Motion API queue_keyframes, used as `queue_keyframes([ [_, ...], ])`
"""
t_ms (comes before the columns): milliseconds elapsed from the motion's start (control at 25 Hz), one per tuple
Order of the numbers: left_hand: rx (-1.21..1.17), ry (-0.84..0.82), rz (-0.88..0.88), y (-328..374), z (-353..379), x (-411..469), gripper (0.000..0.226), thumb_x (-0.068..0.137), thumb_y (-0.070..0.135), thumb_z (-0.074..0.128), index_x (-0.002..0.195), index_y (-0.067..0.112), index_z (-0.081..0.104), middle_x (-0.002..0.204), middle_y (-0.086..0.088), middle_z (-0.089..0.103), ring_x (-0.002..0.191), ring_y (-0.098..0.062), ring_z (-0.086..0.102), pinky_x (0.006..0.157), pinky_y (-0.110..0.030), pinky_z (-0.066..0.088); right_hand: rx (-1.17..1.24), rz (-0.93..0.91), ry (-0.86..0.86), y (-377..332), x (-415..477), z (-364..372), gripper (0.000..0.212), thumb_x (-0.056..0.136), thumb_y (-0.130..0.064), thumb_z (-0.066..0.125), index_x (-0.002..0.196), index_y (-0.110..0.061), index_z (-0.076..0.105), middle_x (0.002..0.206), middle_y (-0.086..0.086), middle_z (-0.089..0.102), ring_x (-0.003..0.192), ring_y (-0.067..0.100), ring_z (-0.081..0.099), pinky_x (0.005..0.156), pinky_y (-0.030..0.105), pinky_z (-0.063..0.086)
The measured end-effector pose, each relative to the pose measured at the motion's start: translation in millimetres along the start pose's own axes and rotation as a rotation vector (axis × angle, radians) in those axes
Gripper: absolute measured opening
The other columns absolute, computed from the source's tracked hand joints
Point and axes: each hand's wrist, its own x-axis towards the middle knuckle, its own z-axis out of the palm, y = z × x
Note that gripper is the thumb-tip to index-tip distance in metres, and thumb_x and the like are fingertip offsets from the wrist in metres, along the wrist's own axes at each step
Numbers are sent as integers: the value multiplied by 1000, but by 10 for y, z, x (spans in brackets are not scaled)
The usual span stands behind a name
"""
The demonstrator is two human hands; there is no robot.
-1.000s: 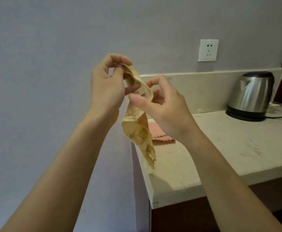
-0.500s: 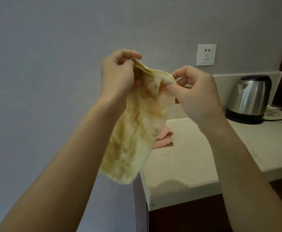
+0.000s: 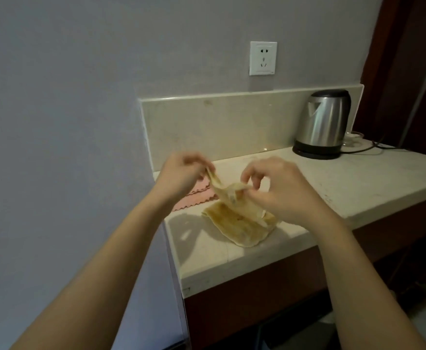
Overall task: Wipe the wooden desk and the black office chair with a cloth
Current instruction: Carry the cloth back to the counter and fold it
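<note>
Cloth (image 3: 242, 223) half down on the surface (image 3: 345, 188), its raised edge pinched by my left hand (image 3: 181, 175) and my right hand (image 3: 280, 188).
I count one pale surface, one steel kettle (image 3: 325, 122) well off toward its far right end, one yellow cloth, one pink cloth (image 3: 196, 195) just beyond it and partly hidden behind my left hand, and one wall socket (image 3: 262, 58); no chair shows. The yellow cloth lies folded near the front left corner, its long axis running from far left to near right, right below my fingers. My left hand grips the top corner with curled fingers; my right hand pinches the edge beside it and hangs directly over the lying part, so it is the nearer one. I judge the coming move is straight down, to press and wipe.
</note>
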Motion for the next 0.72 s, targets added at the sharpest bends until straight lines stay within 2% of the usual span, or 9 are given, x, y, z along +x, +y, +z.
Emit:
queue_keyframes([
  [80,316,-224,-42,-251,-44,-125,30,87,4,50,81,23,73,86,18,66,83,2,57,73,-12,43,-30,28,-332,100,-123,92,12,78,-45,66,89,-40,64,85,-17,56,87,-4,48,69,17,38],
  [120,420,-294,-75,-349,-62,-174,28,89,6,51,90,23,73,99,16,64,95,-2,55,82,-17,40,36,80,-382,146,-158,129,13,78,-48,66,90,-42,65,89,-18,57,88,-6,50,70,17,40],
  [160,466,-319,-100,-417,-79,-211,29,89,6,49,97,22,72,108,13,60,104,-6,52,88,-22,37,115,139,-335,198,-166,161,13,80,-49,63,91,-42,66,90,-18,59,86,-6,53,69,17,42],
  [240,419,-269,-127,-472,-97,-252,30,87,4,45,98,20,69,112,7,59,107,-12,51,87,-26,39,96,260,-171,316,-115,218,16,86,-47,57,98,-39,63,96,-16,61,86,1,57,69,20,46],
  [320,344,-172,-132,-477,-71,-269,22,89,7,44,92,20,62,104,3,63,98,-16,56,78,-27,45,-96,373,-186,384,-80,275,30,89,-45,55,116,-32,57,110,-8,59,97,10,56,78,28,48],
  [400,347,-162,-131,-504,-23,-263,15,93,19,46,98,22,60,106,1,62,97,-18,56,78,-29,46,-163,411,-218,406,-91,373,38,88,-41,59,122,-27,55,116,0,59,98,15,55,80,29,45],
  [520,680,-186,-132,-553,42,-211,26,95,34,45,112,25,62,119,0,60,111,-24,52,97,-43,41,-57,436,-193,278,-157,418,31,86,-42,61,112,-26,59,102,-2,65,81,10,58,70,29,49],
  [600,960,-103,-98,-543,55,-182,29,94,36,43,112,27,64,119,-1,59,113,-27,48,101,-48,36,-196,397,-160,189,-195,413,37,88,-51,54,114,-26,59,98,-6,65,82,10,58,65,29,47],
  [720,985,-27,-45,-504,-26,-228,29,94,38,43,111,27,65,122,-1,58,112,-27,49,99,-48,38,-317,267,46,27,-202,351,40,90,-54,48,119,-28,57,105,-7,62,93,12,54,65,28,43],
])
